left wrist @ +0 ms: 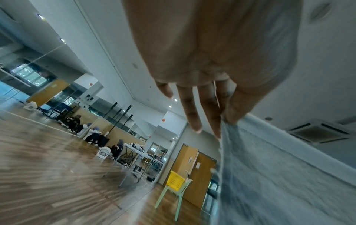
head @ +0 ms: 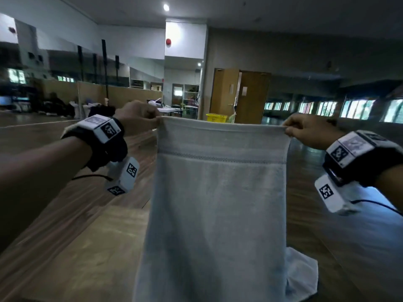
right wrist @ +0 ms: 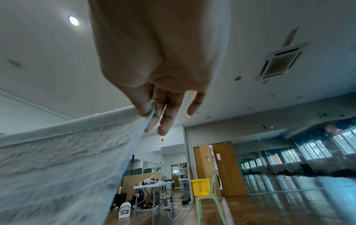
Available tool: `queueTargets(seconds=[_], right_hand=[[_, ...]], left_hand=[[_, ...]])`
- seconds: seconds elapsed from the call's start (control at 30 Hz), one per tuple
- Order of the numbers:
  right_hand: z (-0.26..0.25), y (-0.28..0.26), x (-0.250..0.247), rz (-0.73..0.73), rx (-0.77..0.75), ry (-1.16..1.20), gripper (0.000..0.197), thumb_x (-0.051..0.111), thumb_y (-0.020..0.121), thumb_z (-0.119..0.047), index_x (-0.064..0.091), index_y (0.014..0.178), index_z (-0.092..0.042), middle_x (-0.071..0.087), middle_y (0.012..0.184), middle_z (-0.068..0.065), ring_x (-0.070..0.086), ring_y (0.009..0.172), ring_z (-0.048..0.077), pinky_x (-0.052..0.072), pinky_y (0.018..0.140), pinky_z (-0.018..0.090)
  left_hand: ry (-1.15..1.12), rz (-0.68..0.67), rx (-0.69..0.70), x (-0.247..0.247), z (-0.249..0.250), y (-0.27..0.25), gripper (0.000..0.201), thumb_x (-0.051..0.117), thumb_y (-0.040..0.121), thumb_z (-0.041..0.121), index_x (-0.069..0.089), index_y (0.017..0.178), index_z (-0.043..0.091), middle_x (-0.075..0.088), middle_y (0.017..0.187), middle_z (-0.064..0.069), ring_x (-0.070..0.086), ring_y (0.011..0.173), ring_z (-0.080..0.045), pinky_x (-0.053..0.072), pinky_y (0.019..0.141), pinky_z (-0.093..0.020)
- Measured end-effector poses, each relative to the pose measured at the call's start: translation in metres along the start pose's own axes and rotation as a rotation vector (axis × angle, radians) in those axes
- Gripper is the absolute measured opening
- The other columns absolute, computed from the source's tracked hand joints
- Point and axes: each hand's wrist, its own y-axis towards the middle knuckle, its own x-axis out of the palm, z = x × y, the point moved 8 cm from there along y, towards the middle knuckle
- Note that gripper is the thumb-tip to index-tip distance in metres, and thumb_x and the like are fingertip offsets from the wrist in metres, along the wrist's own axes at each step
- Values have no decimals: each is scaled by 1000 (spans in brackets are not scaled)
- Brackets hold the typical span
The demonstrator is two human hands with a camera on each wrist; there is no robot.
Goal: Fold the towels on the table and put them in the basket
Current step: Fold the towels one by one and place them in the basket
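Observation:
A pale grey-white towel hangs spread out in front of me, its top hem stretched level between both hands. My left hand pinches the top left corner, and the left wrist view shows thumb and forefinger on the towel edge. My right hand pinches the top right corner; the towel runs off to the left in the right wrist view. The towel's lower end drapes onto the wooden table. A yellow basket sits on a green chair beyond the towel.
Another pale cloth lies on the table behind the hanging towel at lower right. Wooden doors stand behind the basket. A white folding table with gear and floor cables stands at the back left, near a mirrored wall.

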Motion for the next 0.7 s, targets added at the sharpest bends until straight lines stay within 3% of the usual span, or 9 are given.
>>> queueTargets(seconds=[0.13, 0.2, 0.27, 0.37, 0.43, 0.5, 0.57, 0.7], right_hand=[[7, 18, 4, 179, 40, 55, 17, 49, 93, -10, 62, 104, -7, 59, 91, 9, 53, 82, 22, 37, 65, 26], [10, 17, 16, 200, 36, 63, 17, 49, 94, -10, 62, 104, -7, 58, 91, 7, 53, 81, 21, 36, 57, 22], [18, 12, 39, 163, 32, 68, 16, 49, 93, -9, 62, 103, -7, 59, 93, 7, 53, 81, 20, 37, 59, 23], [41, -8, 90, 50, 40, 108, 12, 53, 91, -8, 63, 97, -12, 61, 92, 7, 57, 85, 24, 45, 72, 33], [57, -33, 128, -43, 44, 114, 13, 56, 89, -9, 62, 89, -21, 62, 85, -1, 59, 86, 23, 49, 79, 41], [70, -66, 169, -149, 56, 110, 19, 59, 87, -11, 61, 84, -29, 63, 83, -8, 60, 86, 19, 49, 81, 41], [79, -107, 212, -268, 46, 130, 27, 61, 85, -10, 59, 79, -35, 66, 84, -7, 62, 85, 18, 50, 79, 39], [88, -191, 279, -499, 37, 95, 23, 66, 82, -10, 63, 82, -32, 70, 87, -7, 64, 86, 12, 48, 81, 31]], left_hand=[[-38, 176, 34, 16, -3, 11, 24, 59, 85, 37, 70, 96, 20, 69, 89, -5, 63, 85, -26, 51, 77, -38], [-56, 235, 43, 26, -6, 9, 27, 60, 82, 38, 71, 96, 18, 70, 91, -8, 64, 86, -27, 50, 76, -38], [-82, 219, 30, 49, -17, 2, 27, 62, 80, 37, 72, 95, 17, 71, 91, -9, 65, 86, -25, 50, 76, -36], [-56, 89, 6, 100, -43, -24, 23, 63, 82, 33, 72, 89, 13, 70, 84, -8, 63, 77, -23, 50, 70, -33], [-58, 1, -15, 134, -59, -54, 22, 65, 78, 34, 71, 83, 13, 67, 77, -5, 62, 73, -22, 50, 64, -25], [-12, -136, -23, 172, -70, -91, 10, 70, 77, 17, 72, 84, 9, 64, 75, -3, 61, 73, -20, 39, 56, -17], [96, -294, -9, 211, -84, -131, 9, 70, 77, 16, 72, 86, 16, 64, 76, 3, 64, 79, -17, 35, 64, -21], [282, -523, -23, 267, -112, -205, 9, 63, 81, 39, 70, 87, 38, 68, 89, 17, 62, 89, -5, 35, 90, -34]])
